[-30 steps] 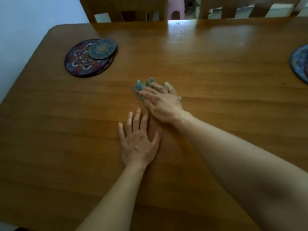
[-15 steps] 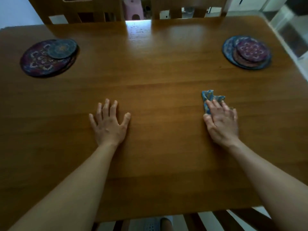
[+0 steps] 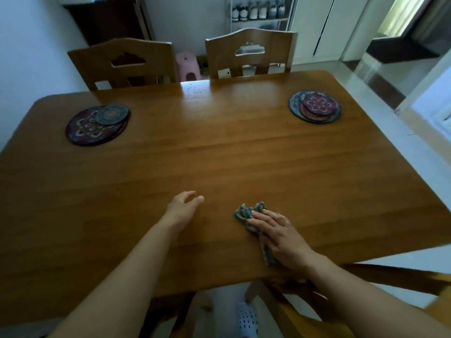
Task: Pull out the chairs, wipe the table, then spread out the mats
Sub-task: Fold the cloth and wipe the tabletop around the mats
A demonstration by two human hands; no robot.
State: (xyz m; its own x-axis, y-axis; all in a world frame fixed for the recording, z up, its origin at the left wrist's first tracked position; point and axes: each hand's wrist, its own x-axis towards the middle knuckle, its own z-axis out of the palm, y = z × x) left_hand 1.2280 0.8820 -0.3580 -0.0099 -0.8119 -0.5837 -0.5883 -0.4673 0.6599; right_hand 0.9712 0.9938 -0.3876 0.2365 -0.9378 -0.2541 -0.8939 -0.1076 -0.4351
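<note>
My right hand (image 3: pixel 283 237) presses flat on a crumpled blue patterned cloth (image 3: pixel 246 213) near the front edge of the brown wooden table (image 3: pixel 219 154). My left hand (image 3: pixel 181 208) hovers just above the tabletop to the cloth's left, fingers loosely curled and empty. A stack of round patterned mats (image 3: pixel 97 123) lies at the far left, and a second stack of round mats (image 3: pixel 314 106) lies at the far right. Two wooden chairs, the left chair (image 3: pixel 122 62) and the right chair (image 3: pixel 251 52), stand against the table's far side.
A pulled-out wooden chair (image 3: pixel 317 311) is below the near edge at the right, by my foot in a white shoe (image 3: pixel 246 318). A pink stool (image 3: pixel 188 65) and a shoe rack (image 3: pixel 258 11) stand behind the far chairs. Pale floor lies to the right.
My right hand has dragged the cloth back toward the near edge. My left hand has lifted off the table and curled. The view has pulled back and now shows the far chairs.
</note>
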